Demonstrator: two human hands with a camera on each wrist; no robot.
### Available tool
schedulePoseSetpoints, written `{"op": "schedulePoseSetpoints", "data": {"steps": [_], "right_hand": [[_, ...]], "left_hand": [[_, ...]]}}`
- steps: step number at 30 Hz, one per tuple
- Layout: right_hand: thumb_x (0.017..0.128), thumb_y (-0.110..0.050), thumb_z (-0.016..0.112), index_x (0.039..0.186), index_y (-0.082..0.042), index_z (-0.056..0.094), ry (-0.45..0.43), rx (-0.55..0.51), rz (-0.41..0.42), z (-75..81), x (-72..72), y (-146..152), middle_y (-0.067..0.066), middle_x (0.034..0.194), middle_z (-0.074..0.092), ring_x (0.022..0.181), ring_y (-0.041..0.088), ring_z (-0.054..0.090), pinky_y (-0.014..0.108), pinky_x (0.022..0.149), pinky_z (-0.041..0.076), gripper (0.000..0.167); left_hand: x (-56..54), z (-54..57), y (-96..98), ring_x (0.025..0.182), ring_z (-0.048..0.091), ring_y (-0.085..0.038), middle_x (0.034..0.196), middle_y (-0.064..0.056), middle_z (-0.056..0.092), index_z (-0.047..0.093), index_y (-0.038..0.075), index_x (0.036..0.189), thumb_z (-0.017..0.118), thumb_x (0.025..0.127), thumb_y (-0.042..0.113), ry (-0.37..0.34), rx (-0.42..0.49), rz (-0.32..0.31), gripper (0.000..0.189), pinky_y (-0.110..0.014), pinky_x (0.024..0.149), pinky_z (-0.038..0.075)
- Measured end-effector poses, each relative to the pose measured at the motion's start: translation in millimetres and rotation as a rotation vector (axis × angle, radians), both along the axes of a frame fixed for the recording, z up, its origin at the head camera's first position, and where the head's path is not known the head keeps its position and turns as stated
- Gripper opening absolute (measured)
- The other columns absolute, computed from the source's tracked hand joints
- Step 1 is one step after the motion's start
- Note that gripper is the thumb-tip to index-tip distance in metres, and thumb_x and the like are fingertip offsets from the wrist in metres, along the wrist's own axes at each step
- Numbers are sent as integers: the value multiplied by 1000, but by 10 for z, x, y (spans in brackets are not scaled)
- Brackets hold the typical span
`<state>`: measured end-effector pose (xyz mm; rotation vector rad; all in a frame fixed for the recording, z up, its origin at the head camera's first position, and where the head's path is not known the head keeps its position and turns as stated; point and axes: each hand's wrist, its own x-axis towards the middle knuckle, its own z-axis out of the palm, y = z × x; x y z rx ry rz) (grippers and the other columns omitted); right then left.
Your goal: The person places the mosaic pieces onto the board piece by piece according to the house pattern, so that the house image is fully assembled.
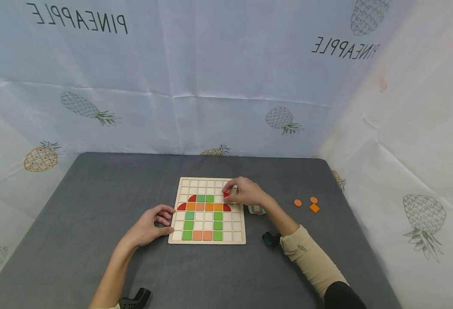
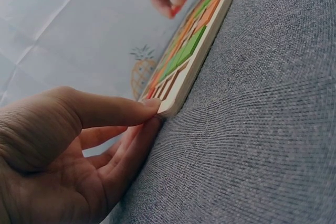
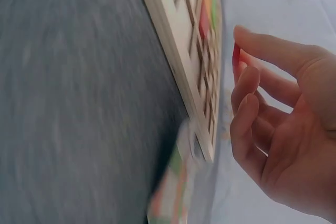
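A square wooden grid board (image 1: 198, 225) lies on the table, partly filled with green squares (image 1: 218, 225), orange and salmon squares and red quarter-round tiles (image 1: 182, 207). At its near left edge, my left hand (image 1: 149, 226) pinches the corner, thumb on top and a finger against the side in the left wrist view. Over the board's right part, my right hand (image 1: 246, 192) pinches a small red tile (image 3: 236, 59) between thumb and fingertip. That tile is above the board in the right wrist view; its full outline is hidden by the fingers.
A patterned card (image 1: 256, 210) lies by the board's right edge, partly behind the right forearm. Farther right are two round orange tiles (image 1: 297, 202) and an orange square tile (image 1: 314, 208). Pineapple-print cloth (image 1: 226, 120) hangs behind the grey table (image 1: 145, 180).
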<state>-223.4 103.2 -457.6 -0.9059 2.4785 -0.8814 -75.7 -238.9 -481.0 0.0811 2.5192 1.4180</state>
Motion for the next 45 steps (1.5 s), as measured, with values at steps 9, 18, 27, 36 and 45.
{"op": "schedulePoseSetpoints", "data": {"steps": [9, 18, 27, 36, 45], "right_hand": [[94, -29, 86, 109, -18, 81, 46, 89, -40, -94, 40, -322, -4, 97, 76, 76, 6, 58, 27, 68, 45, 19], [94, -27, 87, 109, -19, 82, 37, 111, -89, -55, 66, -375, -5, 98, 78, 83, 7, 64, 31, 75, 48, 18], [97, -21, 81, 111, -17, 82, 33, 49, -66, -27, 42, -285, -2, 107, 82, 91, 10, 70, 32, 78, 54, 15], [102, -15, 76, 122, -5, 79, -11, -83, -70, 198, 26, 102, 12, 119, 80, 67, 9, 59, 26, 66, 50, 23], [102, -11, 75, 124, 3, 76, 39, -136, -153, 394, 21, 725, 21, 120, 78, 67, 33, 67, 27, 59, 48, 26]], "left_hand": [[2, -2, 3, 98, 62, -20, 117, -15, 62, 63, 1, 136, 86, 90, 7, -2, -2, 5, 52, -25, 82, 53], [-3, 10, -4, 96, 62, -17, 117, -15, 63, 63, 1, 136, 86, 90, 7, 4, -2, -3, 52, -24, 82, 53], [-13, 23, -8, 96, 62, -16, 117, -16, 63, 63, 1, 136, 86, 90, 8, 8, -4, -6, 52, -24, 82, 53], [-12, 19, 4, 96, 63, -17, 117, -16, 63, 63, 0, 136, 86, 90, 7, 2, 0, -7, 52, -24, 82, 53], [-7, -9, -23, 97, 64, -16, 118, -16, 63, 63, 0, 136, 86, 90, 6, 15, 15, -17, 51, -24, 83, 54]]}}
